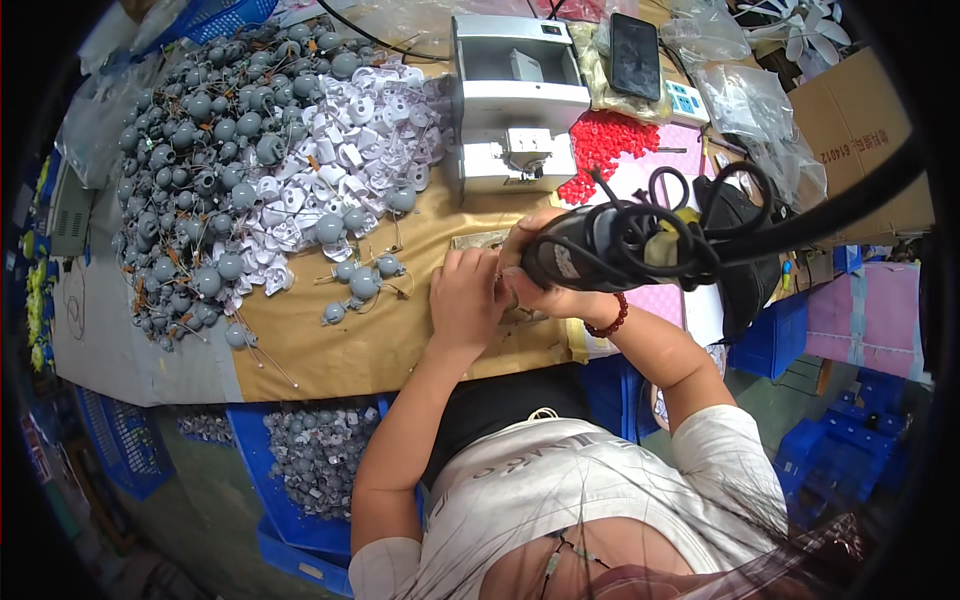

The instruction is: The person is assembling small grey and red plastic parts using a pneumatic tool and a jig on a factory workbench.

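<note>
My right hand, with a red bead bracelet at its wrist, is closed around the lower end of a black corded electric screwdriver. Close beside it, my left hand has its fingers bent and pressed together over a small flat metal plate on the table. Whatever the left fingers pinch is hidden behind them. To their left lie several grey ball-shaped parts with thin wires. Beyond these spreads a heap of white plastic parts, bordered by a large pile of grey ball parts.
A white machine stands behind my hands, with small red parts and a phone to its right. Black cables cross the right side. A cardboard box stands there. Below the brown-covered table sits a blue bin of parts.
</note>
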Tool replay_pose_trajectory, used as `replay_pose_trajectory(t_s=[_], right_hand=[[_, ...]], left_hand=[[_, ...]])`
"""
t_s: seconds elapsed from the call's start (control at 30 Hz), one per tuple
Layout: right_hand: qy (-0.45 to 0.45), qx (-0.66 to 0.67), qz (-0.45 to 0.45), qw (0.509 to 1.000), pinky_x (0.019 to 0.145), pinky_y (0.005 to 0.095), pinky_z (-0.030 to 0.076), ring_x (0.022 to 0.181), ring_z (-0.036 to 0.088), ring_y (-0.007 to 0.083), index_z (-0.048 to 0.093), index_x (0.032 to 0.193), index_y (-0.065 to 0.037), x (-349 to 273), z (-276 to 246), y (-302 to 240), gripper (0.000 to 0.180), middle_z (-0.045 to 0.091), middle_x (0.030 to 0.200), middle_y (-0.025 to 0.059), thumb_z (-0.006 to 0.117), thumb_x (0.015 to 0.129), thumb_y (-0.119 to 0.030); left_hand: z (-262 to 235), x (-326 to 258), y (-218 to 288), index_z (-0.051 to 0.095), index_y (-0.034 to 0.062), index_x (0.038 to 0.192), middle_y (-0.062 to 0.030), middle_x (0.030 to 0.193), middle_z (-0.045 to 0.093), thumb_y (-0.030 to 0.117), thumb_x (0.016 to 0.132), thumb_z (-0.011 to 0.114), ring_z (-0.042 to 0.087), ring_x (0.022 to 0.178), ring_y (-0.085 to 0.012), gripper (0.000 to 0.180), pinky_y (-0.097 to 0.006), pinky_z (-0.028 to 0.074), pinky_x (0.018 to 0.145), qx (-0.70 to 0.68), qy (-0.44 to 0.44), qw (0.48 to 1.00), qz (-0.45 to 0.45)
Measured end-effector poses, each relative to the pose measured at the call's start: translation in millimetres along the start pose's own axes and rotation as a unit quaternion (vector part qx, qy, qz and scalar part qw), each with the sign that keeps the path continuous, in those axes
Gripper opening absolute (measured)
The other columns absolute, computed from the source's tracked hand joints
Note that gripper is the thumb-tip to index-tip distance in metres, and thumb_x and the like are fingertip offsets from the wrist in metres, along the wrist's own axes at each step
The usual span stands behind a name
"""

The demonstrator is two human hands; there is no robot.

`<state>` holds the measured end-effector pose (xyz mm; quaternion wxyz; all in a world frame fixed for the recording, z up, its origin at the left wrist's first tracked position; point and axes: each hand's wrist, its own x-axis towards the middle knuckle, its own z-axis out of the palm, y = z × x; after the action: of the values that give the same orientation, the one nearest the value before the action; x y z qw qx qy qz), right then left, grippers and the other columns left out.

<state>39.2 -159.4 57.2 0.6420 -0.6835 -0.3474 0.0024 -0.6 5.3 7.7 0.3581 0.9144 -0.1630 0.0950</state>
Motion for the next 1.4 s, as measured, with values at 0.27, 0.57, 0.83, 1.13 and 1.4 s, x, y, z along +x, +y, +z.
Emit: replay_pose_trajectory(t_s=[0.27, 0.57, 0.83, 1.13, 1.4], right_hand=[[0.145, 0.037, 0.091, 0.984, 0.068, 0.0299, 0.052, 0.074, 0.063, 0.0148, 0.049, 0.122, -0.001, 22.0, -6.9, -8.6, 0.044, 0.062, 0.085, 0.0065, 0.067, 0.082, 0.006], [0.343, -0.073, 0.161, 0.923, 0.078, 0.0264, 0.052, 0.100, 0.061, 0.0137, 0.041, 0.145, -0.001, -1.2, -67.7, 29.7, 0.048, 0.060, 0.120, 0.0096, 0.056, 0.099, -0.006], [0.115, -0.253, 0.096, 0.956, 0.084, 0.0371, 0.051, 0.100, 0.063, 0.0281, 0.069, 0.104, 0.000, -33.2, -9.1, 21.6, 0.017, 0.068, 0.104, 0.0133, 0.071, 0.088, -0.004], [0.240, -0.056, 0.184, 0.952, 0.069, 0.0291, 0.053, 0.074, 0.068, 0.0189, 0.061, 0.098, 0.000, -22.6, 30.7, 47.8, 0.012, 0.070, 0.083, 0.0097, 0.056, 0.102, -0.010], [0.295, 0.238, 0.320, 0.868, 0.067, 0.0285, 0.054, 0.067, 0.064, 0.0165, 0.051, 0.107, -0.003, -4.7, 16.8, 48.5, 0.027, 0.064, 0.078, 0.0086, 0.044, 0.109, -0.029]], left_hand=[[-0.8, 1.9, 7.9, 0.061, 0.0106, 0.108, -0.0055, 0.105, 0.059, 0.014, 0.075, 0.074, 0.056, 0.103, -0.0287, 0.036, -0.044, 0.046, 0.085, 0.031, -0.015, 0.998, -0.049], [-0.6, -0.4, 4.4, 0.065, 0.0070, 0.110, -0.0063, 0.120, 0.064, 0.012, 0.078, 0.076, 0.054, 0.116, -0.0328, 0.035, -0.043, 0.044, 0.098, -0.028, 0.012, 0.999, -0.036], [5.8, -8.6, 1.3, 0.065, 0.0043, 0.106, -0.0108, 0.108, 0.070, 0.005, 0.075, 0.078, 0.059, 0.116, -0.0351, 0.033, -0.044, 0.047, 0.097, -0.034, 0.038, 0.999, 0.005], [6.2, -5.8, 0.4, 0.064, 0.0079, 0.108, -0.0087, 0.110, 0.068, 0.008, 0.077, 0.075, 0.061, 0.113, -0.0290, 0.033, -0.043, 0.046, 0.088, -0.034, 0.038, 0.999, 0.002], [8.0, -4.7, -1.4, 0.063, 0.0082, 0.110, -0.0099, 0.109, 0.067, 0.007, 0.078, 0.074, 0.062, 0.109, -0.0291, 0.034, -0.042, 0.047, 0.086, -0.035, 0.028, 0.999, 0.020]])
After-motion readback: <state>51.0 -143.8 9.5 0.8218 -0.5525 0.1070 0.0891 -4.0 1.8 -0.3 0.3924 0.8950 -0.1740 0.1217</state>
